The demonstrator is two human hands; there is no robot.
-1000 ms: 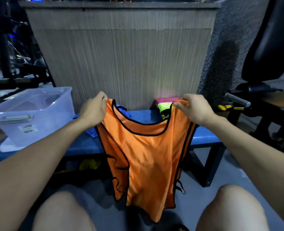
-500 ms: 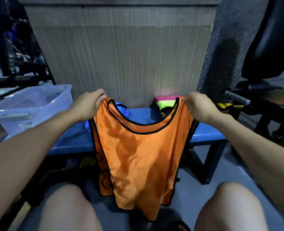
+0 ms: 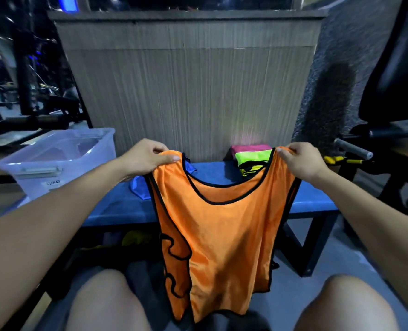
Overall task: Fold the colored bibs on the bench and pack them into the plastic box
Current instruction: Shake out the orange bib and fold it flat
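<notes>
An orange bib (image 3: pixel 222 235) with black trim hangs spread in front of the blue bench (image 3: pixel 313 199), its lower edge down between my knees. My left hand (image 3: pixel 148 157) pinches its left shoulder strap and my right hand (image 3: pixel 298 161) pinches the right one. A blue bib (image 3: pixel 138 187) lies crumpled on the bench behind the orange one. Folded pink and neon green bibs (image 3: pixel 253 154) are stacked at the back of the bench. The clear plastic box (image 3: pixel 54 161) stands on the bench's left end.
A grey wood-grain panel (image 3: pixel 188 91) rises right behind the bench. Gym machines (image 3: pixel 389 139) stand at right, and dark racks (image 3: pixel 30 103) at left. Something yellow (image 3: pixel 136 237) lies under the bench. My bare knees fill the bottom of the view.
Both hands moved apart and slightly up, spreading the orange bib wider and flatter. Its left side panel now hangs folded inward.
</notes>
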